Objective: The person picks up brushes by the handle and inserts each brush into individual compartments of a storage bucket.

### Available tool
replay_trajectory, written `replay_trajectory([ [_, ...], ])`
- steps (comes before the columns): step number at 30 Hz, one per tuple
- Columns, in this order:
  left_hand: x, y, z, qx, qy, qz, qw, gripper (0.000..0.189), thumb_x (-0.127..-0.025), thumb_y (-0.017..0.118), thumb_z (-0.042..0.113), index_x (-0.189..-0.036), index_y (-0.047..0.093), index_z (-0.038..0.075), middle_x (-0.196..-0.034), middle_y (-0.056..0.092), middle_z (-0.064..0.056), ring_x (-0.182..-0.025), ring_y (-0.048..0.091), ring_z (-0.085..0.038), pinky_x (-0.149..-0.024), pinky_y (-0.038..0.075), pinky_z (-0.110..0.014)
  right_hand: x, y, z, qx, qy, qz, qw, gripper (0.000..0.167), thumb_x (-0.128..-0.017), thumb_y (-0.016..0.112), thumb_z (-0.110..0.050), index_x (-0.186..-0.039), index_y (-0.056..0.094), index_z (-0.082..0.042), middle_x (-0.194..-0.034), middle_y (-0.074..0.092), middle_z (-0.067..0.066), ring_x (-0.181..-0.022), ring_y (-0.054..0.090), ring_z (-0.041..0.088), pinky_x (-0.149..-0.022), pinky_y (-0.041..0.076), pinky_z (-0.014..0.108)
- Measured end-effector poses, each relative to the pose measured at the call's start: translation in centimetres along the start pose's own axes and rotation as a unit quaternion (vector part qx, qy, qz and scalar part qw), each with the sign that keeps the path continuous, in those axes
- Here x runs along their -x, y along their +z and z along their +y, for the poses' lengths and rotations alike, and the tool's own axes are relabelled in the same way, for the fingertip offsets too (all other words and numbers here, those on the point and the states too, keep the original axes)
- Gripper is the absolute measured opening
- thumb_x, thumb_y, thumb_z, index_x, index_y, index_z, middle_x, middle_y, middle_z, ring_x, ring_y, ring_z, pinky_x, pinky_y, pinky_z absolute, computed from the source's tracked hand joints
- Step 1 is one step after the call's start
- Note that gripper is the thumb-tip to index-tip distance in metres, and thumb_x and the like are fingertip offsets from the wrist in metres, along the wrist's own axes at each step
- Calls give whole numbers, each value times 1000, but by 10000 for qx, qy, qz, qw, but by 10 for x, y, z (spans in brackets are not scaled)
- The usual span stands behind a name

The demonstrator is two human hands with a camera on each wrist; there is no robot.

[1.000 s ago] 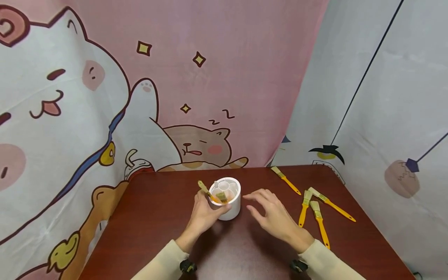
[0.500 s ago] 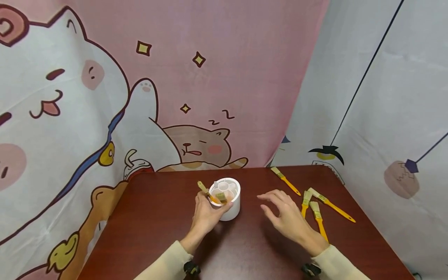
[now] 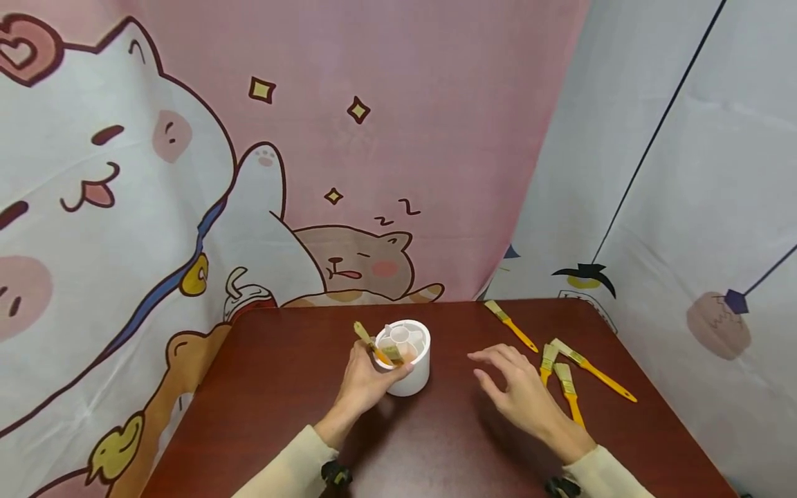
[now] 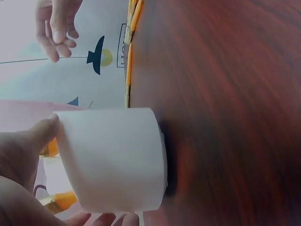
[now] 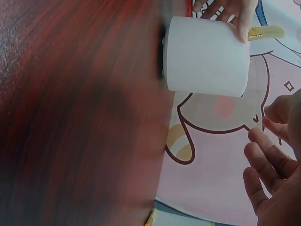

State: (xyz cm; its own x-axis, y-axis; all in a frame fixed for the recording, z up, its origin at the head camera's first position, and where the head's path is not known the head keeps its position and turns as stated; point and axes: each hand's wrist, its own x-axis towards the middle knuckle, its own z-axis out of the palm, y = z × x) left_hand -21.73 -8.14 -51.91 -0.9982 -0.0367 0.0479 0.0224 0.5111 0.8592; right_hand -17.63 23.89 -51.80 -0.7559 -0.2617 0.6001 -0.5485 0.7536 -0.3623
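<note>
A round white brush holder (image 3: 412, 377) with divided compartments stands on the table. My left hand (image 3: 363, 380) grips it from the left, thumb at the near rim and fingers round the far side; the left wrist view shows its smooth white wall (image 4: 113, 160). Two yellow-handled paintbrushes are in it: one leans out over the left rim with its bristles (image 3: 361, 331) up, and another shows pale bristles (image 3: 392, 353) inside the rim. To the right of the holder, my right hand (image 3: 524, 398) hovers over the table, fingers loosely bent, with nothing in it.
Several more paintbrushes lie on the right of the dark red table (image 3: 280, 401): one far back (image 3: 512, 326), and a group with a brush (image 3: 594, 370) slanting toward the right edge. A cartoon-printed cloth (image 3: 448, 152) hangs behind the table.
My right hand has moved right, away from the holder and toward the loose paintbrushes. My left hand keeps its grip on the holder, and the two paintbrushes in it stay put.
</note>
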Motion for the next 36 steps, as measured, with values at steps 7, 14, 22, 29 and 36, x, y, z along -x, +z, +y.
replay_trajectory([
  [7, -4, -8, -1, 292, 240, -260, 9989, 100, -83, 106, 43, -156, 55, -2, -152, 70, -24, -144, 69, -43, -123, 54, -64, 2, -3, 4, 72, 90, -13, 9999, 39, -97, 94, -7, -132, 84, -20, -126, 81, -9, -118, 74, 18, -100, 63, 48],
  [14, -8, -15, -1, 415, 170, -642, 9969, 102, -87, 105, 41, -163, 51, -1, -158, 68, -22, -145, 69, -41, -122, 56, -63, 3, -7, 11, 123, 130, -69, 9998, 37, -98, 93, -8, -133, 84, -18, -127, 81, -6, -117, 76, 21, -97, 65, 53],
  [22, -13, -23, -4, 538, 94, -946, 9940, 101, -88, 105, 37, -166, 51, 3, -156, 70, -20, -137, 71, -36, -115, 58, -57, 6, -12, 26, 169, 45, 94, 9998, 37, -95, 94, -4, -129, 85, -14, -124, 82, -2, -113, 78, 22, -99, 56, 21],
  [29, -16, -27, -12, 577, 37, -1179, 9913, 100, -89, 104, 37, -169, 51, 8, -154, 72, -18, -131, 75, -32, -109, 60, -53, 9, -16, 38, 268, 195, 26, 9994, 36, -95, 94, -4, -128, 85, -13, -125, 82, 0, -112, 77, 24, -93, 60, 29],
  [36, -16, -26, -14, 785, 138, -1262, 9888, 102, -91, 102, 32, -170, 46, 2, -157, 69, -21, -137, 74, -36, -114, 60, -58, 10, -24, 48, 400, 407, -88, 9983, 35, -97, 93, -8, -130, 84, -15, -124, 82, 2, -104, 75, 23, -83, 65, 46],
])
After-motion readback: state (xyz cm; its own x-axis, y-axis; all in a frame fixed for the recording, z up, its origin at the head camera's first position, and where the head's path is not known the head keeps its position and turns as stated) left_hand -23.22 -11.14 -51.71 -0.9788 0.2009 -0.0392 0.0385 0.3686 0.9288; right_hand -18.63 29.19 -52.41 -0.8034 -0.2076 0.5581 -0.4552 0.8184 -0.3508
